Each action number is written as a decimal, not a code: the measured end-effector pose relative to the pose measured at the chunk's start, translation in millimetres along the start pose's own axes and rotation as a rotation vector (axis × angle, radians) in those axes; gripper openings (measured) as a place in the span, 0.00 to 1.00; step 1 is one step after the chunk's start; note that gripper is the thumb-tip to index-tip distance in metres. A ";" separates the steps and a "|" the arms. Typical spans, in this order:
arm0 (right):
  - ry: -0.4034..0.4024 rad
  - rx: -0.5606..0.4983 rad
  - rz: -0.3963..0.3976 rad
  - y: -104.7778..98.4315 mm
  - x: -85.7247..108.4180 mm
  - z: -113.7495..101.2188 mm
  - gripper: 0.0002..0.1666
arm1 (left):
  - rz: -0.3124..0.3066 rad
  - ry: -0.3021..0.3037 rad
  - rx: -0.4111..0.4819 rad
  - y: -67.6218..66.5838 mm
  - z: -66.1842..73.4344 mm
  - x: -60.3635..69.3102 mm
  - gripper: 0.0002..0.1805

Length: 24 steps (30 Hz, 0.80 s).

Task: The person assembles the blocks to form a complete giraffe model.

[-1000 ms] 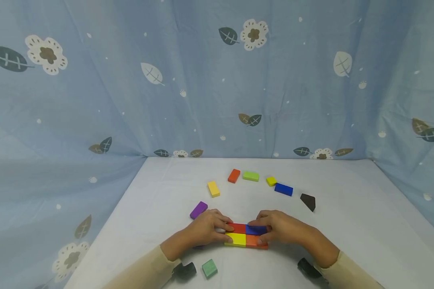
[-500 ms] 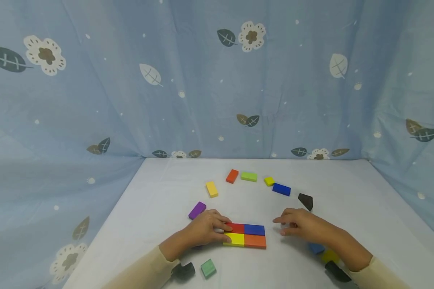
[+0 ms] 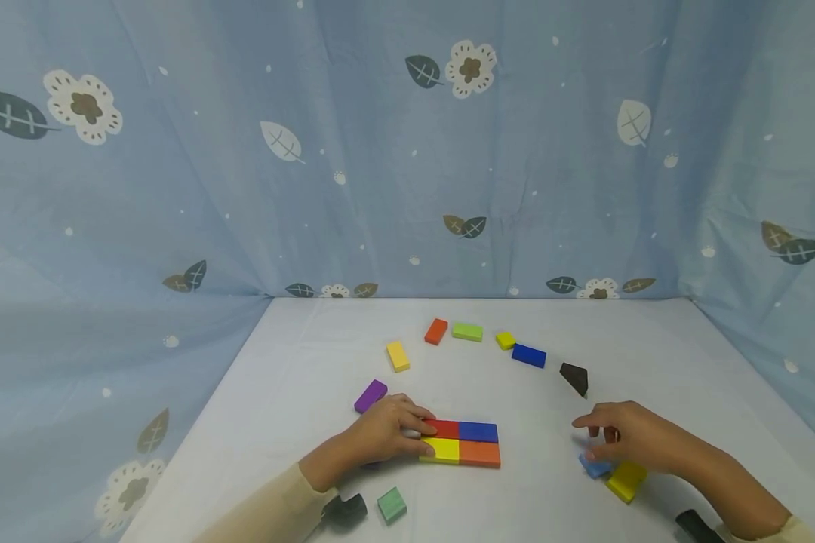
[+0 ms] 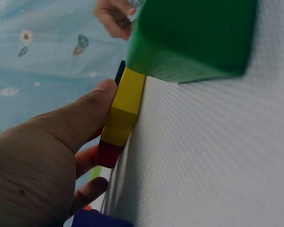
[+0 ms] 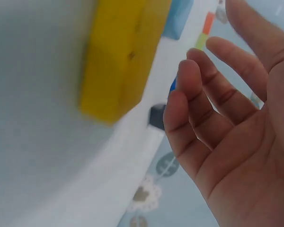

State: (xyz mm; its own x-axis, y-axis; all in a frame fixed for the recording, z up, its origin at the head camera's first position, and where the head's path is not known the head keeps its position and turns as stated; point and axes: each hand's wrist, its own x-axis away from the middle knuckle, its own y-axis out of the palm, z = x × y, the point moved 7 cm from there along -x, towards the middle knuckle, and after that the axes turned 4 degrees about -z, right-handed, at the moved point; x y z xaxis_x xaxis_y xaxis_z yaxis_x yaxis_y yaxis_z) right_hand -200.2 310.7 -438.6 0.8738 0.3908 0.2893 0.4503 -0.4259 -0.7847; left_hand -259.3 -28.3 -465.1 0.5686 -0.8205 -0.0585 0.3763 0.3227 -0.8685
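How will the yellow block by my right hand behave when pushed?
The yellow block looks rigid, given its straight edges. Its flat faces suggest sliding rather than rolling. It might bump the light blue block beside it.

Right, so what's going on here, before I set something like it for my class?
A person is working with coloured blocks on a white table. Their left hand touches the red block and yellow block, which sit together with the blue block and orange block in a flat rectangle. The right hand, holding nothing, is by a light blue block and another yellow block. Other blocks lie scattered around.
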 end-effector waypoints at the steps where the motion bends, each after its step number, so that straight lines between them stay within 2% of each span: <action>1: 0.014 -0.016 -0.009 0.2 3.6 3.3 0.28 | 0.000 -0.001 0.003 0.2 -0.1 0.1 0.23; 5: 0.044 -0.032 -0.028 -0.6 15.6 13.6 0.31 | -0.001 -0.012 0.015 0.5 -0.6 0.9 0.23; 10: 0.161 -0.021 -0.038 -2.1 21.6 28.7 0.33 | 0.000 -0.023 0.024 0.3 -1.9 1.5 0.23; 12: 0.184 -0.028 -0.047 -1.8 22.8 33.5 0.31 | 0.002 -0.023 0.028 0.0 -2.1 1.7 0.23; 18: 0.080 -0.038 -0.058 1.4 27.7 38.9 0.21 | 0.001 -0.014 0.025 0.7 -2.5 1.0 0.23; 21: 0.098 -0.030 -0.058 5.6 27.4 39.8 0.17 | -0.004 -0.011 0.020 1.2 -2.8 0.3 0.23; 24: 0.113 -0.020 -0.061 12.0 26.5 36.6 0.18 | -0.005 -0.006 0.016 0.9 -2.2 0.2 0.23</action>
State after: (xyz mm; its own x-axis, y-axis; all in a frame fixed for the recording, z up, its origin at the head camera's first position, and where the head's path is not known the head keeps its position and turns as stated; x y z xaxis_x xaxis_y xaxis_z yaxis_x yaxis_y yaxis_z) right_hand -178.3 345.8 -460.4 0.8591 0.3226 0.3973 0.5062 -0.4209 -0.7527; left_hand -260.5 -29.2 -467.0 0.5712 -0.8192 -0.0509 0.3909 0.3260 -0.8608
